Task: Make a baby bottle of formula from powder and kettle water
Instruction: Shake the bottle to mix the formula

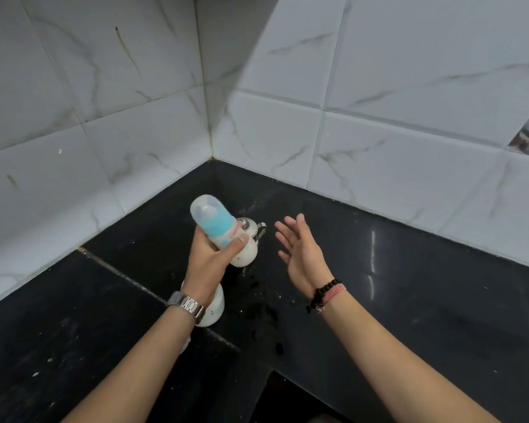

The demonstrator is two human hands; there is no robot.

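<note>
My left hand (pixel 209 259) grips a baby bottle (pixel 219 224) above the counter. The bottle tilts with its clear cap toward the upper left; it has a blue collar and milky white liquid inside. My right hand (pixel 300 248) hovers open to the right of the bottle, fingers spread, not touching it. Just behind the bottle a small shiny steel kettle (pixel 252 227) shows only its lid and handle. A white container (pixel 215 303) stands on the counter, partly hidden under my left wrist.
The black stone counter (pixel 394 285) fills a corner between two white tiled walls (pixel 409 132). Water drops and specks (pixel 266 303) lie on it in front of the bottle. A dark cut-out edge (pixel 287 398) opens at the bottom centre.
</note>
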